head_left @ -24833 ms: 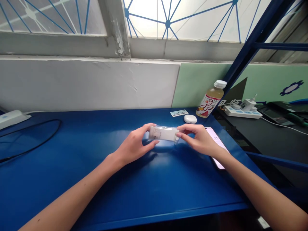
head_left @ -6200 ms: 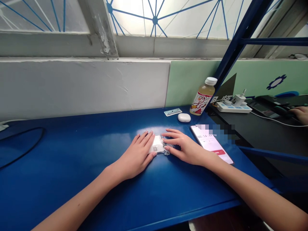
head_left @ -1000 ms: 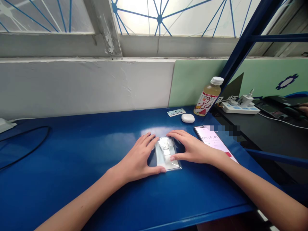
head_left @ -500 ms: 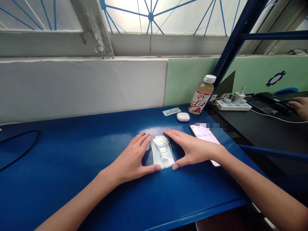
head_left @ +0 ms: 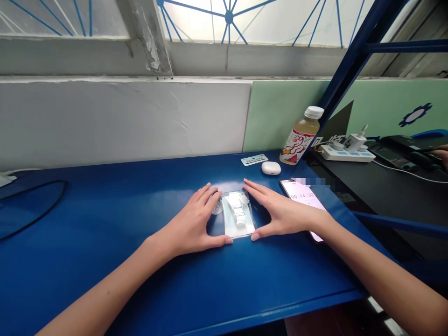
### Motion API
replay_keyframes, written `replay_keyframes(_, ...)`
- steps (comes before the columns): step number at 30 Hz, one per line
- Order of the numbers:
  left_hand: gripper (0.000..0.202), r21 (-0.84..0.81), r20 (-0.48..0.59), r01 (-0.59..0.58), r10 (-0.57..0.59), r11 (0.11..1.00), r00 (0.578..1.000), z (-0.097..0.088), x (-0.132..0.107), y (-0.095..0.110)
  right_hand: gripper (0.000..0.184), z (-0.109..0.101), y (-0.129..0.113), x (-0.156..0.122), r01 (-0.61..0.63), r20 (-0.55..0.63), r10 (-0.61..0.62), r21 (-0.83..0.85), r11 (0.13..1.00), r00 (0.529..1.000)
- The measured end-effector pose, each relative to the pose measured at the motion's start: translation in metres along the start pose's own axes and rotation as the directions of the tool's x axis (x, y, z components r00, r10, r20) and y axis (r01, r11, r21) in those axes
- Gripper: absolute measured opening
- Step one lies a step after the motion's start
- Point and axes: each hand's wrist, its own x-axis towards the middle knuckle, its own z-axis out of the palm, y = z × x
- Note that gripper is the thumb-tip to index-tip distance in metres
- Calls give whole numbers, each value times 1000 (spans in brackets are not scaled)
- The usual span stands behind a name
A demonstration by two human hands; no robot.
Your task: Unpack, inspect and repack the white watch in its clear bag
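A white wristwatch (head_left: 238, 212) lies inside a flat clear plastic bag (head_left: 248, 229) on the blue desk (head_left: 115, 210). My left hand (head_left: 196, 221) rests at the bag's left side, thumb stretched to the near left corner and fingers towards the far one. On the other side, my right hand (head_left: 280, 210) frames the bag likewise, thumb at the near right corner. Both hands are open, with a wide gap between thumb and fingers. A small round clear piece (head_left: 217, 207) shows partly beside my left fingertips. Whether the fingertips press on the bag's edges is hard to see.
Behind my right forearm lies a phone (head_left: 304, 198) showing a timer. Further back are a white earbud case (head_left: 271, 168), a small card (head_left: 254, 160) and a drink bottle (head_left: 301, 135). A black cable (head_left: 66, 186) loops at left. A power strip (head_left: 346, 153) and another person's hand (head_left: 443, 154) are at right.
The view has shifted slightly, moving the scene a little to the right. My hands keep almost the same pose around the bag. More of the round clear piece shows by my left fingers.
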Motion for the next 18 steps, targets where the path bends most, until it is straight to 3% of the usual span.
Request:
replay_keyframes(4,100,-10,31,-25,25,1000,999,-6,-2,0,114,-1,-1,1,56,-33,-55,26,998,998)
replay_keyframes(9,81,42,81,-48,45,998,996,-14,-4,1,75,-5,-4,3,49,-121,-52,-29,998,991)
replay_keyframes(15,50,86,-89,11,-3,996,996,-9,-1,-8,61,-17,-7,2,3,-176,-8,-27,1000,984)
replay_keyframes(18,59,86,-88,19,-11,996,996,-9,-1,-7,51,-24,-3,1,-7,-239,5,-7,1000,971)
